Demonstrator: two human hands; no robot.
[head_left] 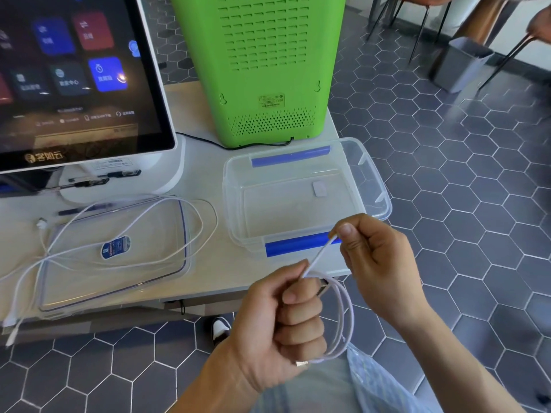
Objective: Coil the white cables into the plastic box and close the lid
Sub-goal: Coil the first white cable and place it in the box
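The left hand (286, 320) is closing into a fist, thumb uppermost, gripping a coiled thin white cable (343, 317). The right hand (372, 257) is pinching the cable's straight end between thumb and forefinger, just above and right of the left. Both forearms are bare.

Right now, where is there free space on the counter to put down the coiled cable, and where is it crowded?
The plastic box is open and nearly bare inside; only a small white tag lies there. A bare strip of counter runs between the box and the lid. The lid is crowded: loose white cables sprawl over it. Behind, the touchscreen terminal and green machine fill the counter.
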